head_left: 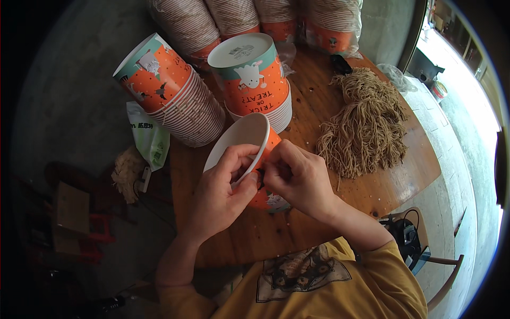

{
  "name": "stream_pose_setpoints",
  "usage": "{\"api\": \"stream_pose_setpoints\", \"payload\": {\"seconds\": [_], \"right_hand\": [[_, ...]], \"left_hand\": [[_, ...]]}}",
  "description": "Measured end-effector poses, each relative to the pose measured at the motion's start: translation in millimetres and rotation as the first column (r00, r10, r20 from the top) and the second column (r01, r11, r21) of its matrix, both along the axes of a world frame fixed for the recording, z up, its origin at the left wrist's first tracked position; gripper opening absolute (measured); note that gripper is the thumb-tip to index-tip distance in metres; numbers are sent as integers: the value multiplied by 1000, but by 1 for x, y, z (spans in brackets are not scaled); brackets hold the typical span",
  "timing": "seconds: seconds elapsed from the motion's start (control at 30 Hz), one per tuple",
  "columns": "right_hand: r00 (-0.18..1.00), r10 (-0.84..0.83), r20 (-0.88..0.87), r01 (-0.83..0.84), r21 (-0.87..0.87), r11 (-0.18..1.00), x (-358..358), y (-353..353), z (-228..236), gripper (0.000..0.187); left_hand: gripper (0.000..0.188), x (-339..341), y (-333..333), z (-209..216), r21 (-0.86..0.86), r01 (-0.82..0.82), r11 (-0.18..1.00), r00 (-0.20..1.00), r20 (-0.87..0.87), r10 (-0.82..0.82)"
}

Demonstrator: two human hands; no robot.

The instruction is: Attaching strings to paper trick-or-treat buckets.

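Note:
A paper bucket, orange outside and white inside, is tilted over the near part of the table with its mouth toward my left. My left hand grips its rim, fingers inside the mouth and thumb on the outer wall. Against the outside, just below the rim, my right hand is closed in a pinch. Whatever its fingertips hold is hidden. Beyond the bucket stands an upside-down stack of matching buckets, and a second stack leans at its left. To the right lies a bundle of tan cords.
Plastic-wrapped bucket stacks line the far side of the wooden table. A small black object touches the cords' far end. Clear plastic lies at the far right edge. A white-and-green bag hangs at the left; a chair stands lower right.

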State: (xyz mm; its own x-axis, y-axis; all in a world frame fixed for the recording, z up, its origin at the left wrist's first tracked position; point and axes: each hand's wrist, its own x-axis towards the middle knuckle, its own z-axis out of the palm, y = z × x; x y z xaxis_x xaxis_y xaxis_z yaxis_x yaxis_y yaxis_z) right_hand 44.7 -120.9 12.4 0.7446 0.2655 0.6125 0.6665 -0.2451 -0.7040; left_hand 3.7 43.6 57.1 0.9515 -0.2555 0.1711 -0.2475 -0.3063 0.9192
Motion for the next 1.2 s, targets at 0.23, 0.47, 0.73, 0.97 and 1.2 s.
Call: {"api": "stream_pose_setpoints", "payload": {"seconds": [0.23,0.47,0.73,0.97,1.2], "right_hand": [[998,26,-60,-28,-21,999,1,-3,4,15],[994,34,-107,-46,-105,993,-2,-13,8,17],[985,101,-143,-121,-139,983,-3,-28,-6,15],[944,172,-280,-239,-223,945,-8,-48,0,32],[965,165,-203,-229,-346,910,1,-36,-4,22]], "left_hand": [[23,7,11,0,-34,-14,999,993,-119,10],[17,23,9,-6,-178,35,983,929,-356,-98],[9,17,-5,-9,282,12,959,1000,-8,-10],[5,8,7,-15,220,56,974,987,-157,-21],[7,-5,-4,-4,136,44,990,983,-181,-19]]}}
